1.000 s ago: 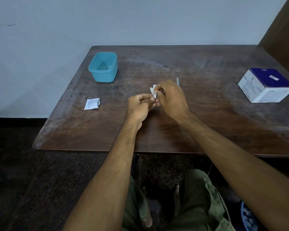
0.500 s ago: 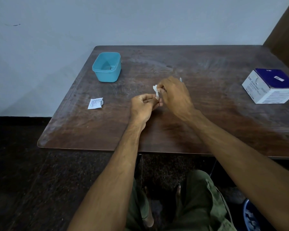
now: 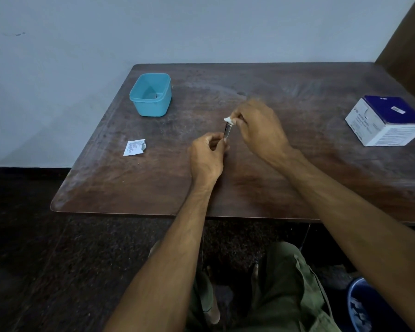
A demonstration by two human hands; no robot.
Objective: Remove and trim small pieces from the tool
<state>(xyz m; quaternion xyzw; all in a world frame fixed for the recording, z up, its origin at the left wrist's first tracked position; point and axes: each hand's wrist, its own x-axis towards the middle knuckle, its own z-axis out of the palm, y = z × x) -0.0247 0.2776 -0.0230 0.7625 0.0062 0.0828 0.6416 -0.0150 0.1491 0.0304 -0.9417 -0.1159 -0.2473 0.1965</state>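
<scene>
On the left of the wooden table a blue tub is sitting, and nearer the front edge a torn white packet is lying flat. Over the middle of the table, the left hand is pinching the lower end of a small metal tool, fingers curled round it, knuckles toward the camera, wrist straight. Just above and to the right, the right hand is pinching a white wipe at the tool's tip, its fingers blurred. To wipe well, I judge the left hand should be keeping the tool steady while the wipe is folding round the tip. A blue and white box is resting far right
</scene>
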